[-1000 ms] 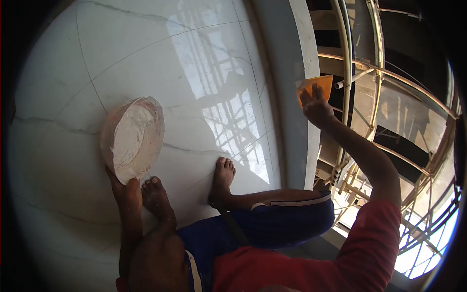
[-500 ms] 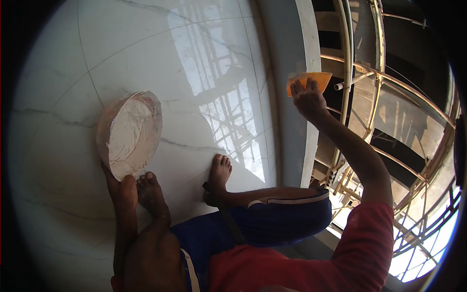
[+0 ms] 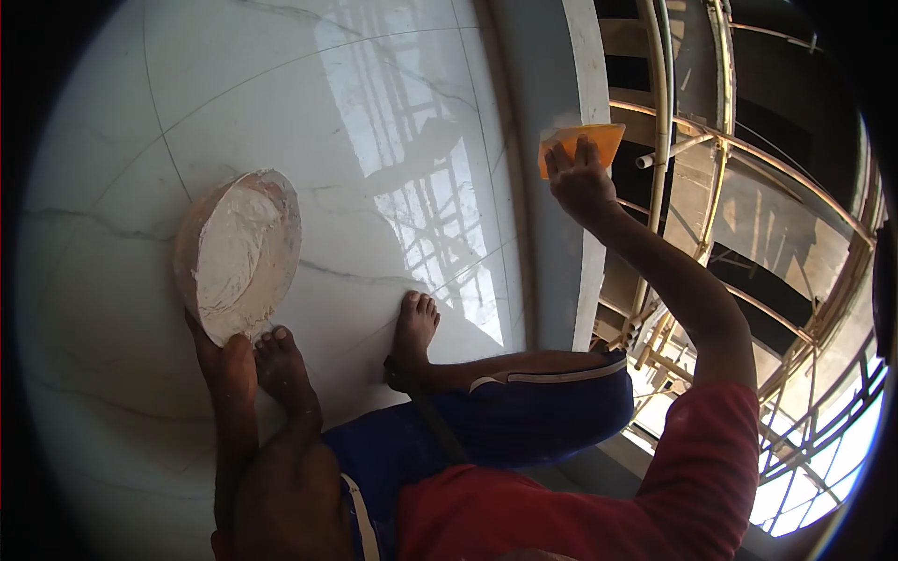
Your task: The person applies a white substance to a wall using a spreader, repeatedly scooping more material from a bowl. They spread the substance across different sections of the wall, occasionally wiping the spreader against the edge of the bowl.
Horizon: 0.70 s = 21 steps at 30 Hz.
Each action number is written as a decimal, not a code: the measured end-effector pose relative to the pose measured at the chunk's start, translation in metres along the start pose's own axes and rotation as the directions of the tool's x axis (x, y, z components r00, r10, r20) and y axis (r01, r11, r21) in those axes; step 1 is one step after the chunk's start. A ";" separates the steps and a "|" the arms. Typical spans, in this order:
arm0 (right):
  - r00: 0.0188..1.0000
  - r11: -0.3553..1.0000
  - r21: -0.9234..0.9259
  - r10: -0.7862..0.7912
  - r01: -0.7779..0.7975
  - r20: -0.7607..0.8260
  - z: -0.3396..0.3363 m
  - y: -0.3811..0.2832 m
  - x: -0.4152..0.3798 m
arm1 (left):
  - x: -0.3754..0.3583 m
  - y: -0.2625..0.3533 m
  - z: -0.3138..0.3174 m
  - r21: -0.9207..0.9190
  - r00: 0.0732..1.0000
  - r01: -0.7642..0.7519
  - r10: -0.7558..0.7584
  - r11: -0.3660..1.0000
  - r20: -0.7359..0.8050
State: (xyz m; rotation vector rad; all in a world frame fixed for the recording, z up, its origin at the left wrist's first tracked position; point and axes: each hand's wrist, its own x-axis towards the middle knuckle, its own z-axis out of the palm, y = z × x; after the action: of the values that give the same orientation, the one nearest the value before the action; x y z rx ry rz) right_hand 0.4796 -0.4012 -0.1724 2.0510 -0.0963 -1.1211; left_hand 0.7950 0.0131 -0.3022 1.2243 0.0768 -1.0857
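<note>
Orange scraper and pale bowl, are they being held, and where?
Yes: right hand on the scraper's broad face; left hand at the bowl's near rim.

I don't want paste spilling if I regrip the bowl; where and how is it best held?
Probably by the rim of the bowl, at the end nearest the person, where the left hand holds it. Come from that side, thumb over the lip, fingers against the outside: the thin raised edge suits a pinch, and the curved wall supports fingers.

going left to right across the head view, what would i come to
bowl of pale paste → bare right foot → orange spreader held by the right hand → upright pole
</note>
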 end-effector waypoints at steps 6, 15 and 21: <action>0.997 0.986 -0.154 -0.071 0.065 -0.035 0.013 0.014 0.013 | 0.000 0.003 0.008 -0.014 1.000 -0.015 0.015 1.000 -0.019; 1.000 0.999 -0.034 -0.022 0.022 0.009 -0.004 0.020 0.007 | 0.003 0.004 0.006 -0.007 0.999 0.002 -0.001 1.000 0.035; 0.997 0.971 0.232 0.049 -0.061 0.057 -0.030 -0.002 -0.001 | 0.004 0.004 0.006 -0.013 0.999 0.039 -0.038 0.999 0.023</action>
State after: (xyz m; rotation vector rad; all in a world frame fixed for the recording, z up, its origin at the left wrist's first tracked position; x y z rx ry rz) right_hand 0.5005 -0.3820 -0.1637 2.2110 -0.3225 -1.1742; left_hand 0.7973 0.0052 -0.2992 1.2020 0.0901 -1.1309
